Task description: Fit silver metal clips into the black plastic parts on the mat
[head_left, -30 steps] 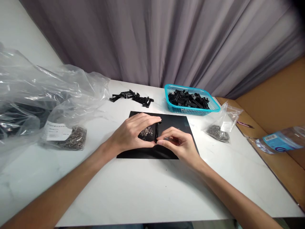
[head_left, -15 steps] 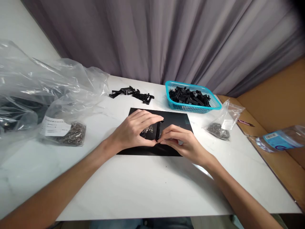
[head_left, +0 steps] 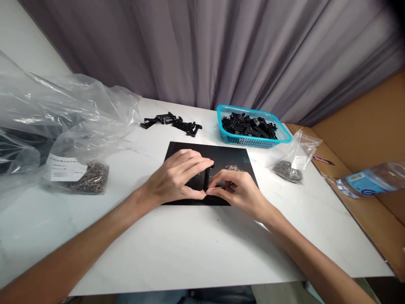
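Observation:
My left hand (head_left: 177,175) holds a narrow black plastic part (head_left: 207,178) lengthwise, fingertips at its far end and thumb at its near end. My right hand (head_left: 242,188) is closed in a pinch at the part's near end, touching or almost touching it. A thin, light metal piece (head_left: 219,188) shows between its thumb and forefinger; its exact shape is too small to tell. Beneath both hands lies a black mat (head_left: 177,148). A small heap of metal pieces (head_left: 233,168) rests on the mat beyond my right hand, and others show behind my left fingers.
Loose black parts (head_left: 186,126) lie toward the curtain, beside a blue basket (head_left: 223,136) full of similar ones. Bags of metal pieces stand left (head_left: 95,177) and right (head_left: 287,171). Large clear plastic (head_left: 95,105) covers the left. A bottle (head_left: 370,182) lies on cardboard at right.
My right hand has shifted into a finer pinch, with a thin metal piece now showing. The heap beyond it has come into sight. My left hand keeps hold of the black part.

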The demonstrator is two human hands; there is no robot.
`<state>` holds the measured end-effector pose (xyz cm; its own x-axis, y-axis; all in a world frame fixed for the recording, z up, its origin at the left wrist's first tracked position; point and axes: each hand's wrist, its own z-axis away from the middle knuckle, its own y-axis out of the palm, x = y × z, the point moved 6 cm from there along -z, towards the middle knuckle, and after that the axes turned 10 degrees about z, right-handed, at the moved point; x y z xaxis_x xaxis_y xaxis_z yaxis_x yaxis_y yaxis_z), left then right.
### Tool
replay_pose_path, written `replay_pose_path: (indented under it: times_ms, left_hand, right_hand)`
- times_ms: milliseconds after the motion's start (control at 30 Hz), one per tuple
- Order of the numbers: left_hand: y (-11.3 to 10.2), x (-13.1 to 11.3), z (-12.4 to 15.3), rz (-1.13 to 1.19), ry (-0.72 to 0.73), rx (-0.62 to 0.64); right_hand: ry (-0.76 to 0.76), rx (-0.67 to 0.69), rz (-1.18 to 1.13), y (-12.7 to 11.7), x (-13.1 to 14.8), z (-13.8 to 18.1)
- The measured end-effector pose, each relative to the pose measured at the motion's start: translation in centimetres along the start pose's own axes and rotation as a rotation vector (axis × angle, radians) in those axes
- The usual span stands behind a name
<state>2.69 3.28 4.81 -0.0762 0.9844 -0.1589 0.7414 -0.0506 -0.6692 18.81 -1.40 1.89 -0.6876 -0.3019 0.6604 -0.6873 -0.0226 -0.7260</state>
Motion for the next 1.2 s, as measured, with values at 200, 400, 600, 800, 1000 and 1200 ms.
replay_pose_path:
  times_ms: [200, 400, 600, 800, 1000, 1200]
  left_hand:
    - [-0.1, 1.2, -0.1, 0.082, -0.162, -0.011]
    - [0.3, 1.5, -0.1, 0.193, -0.253, 0.006]
    - [0.9, 2.0, 0.4, 0.213, -0.294, 0.040]
    - [0.8, 2.5, 0.8, 0.232, -0.326, -0.006]
    - [0.7, 2.5, 0.7, 0.231, -0.334, -0.004]
    - [0.7, 2.5, 0.9, 0.187, -0.340, -0.032]
  right_hand:
    - [-0.016, -0.063, -0.070, -1.5, 0.6, 0.0]
    - [-0.048, -0.473, 0.095, -4.9, 0.3, 1.0]
    - [0.051, -0.318, -0.092, -3.4, -0.8, 0.7]
    - [0.105, -0.334, -0.508, -3.1, -0.8, 0.7]
    - [0.115, -0.308, -0.537, -1.6, -0.4, 0.7]
    - [0.104, -0.365, -0.525, -0.6, -0.5, 1.4]
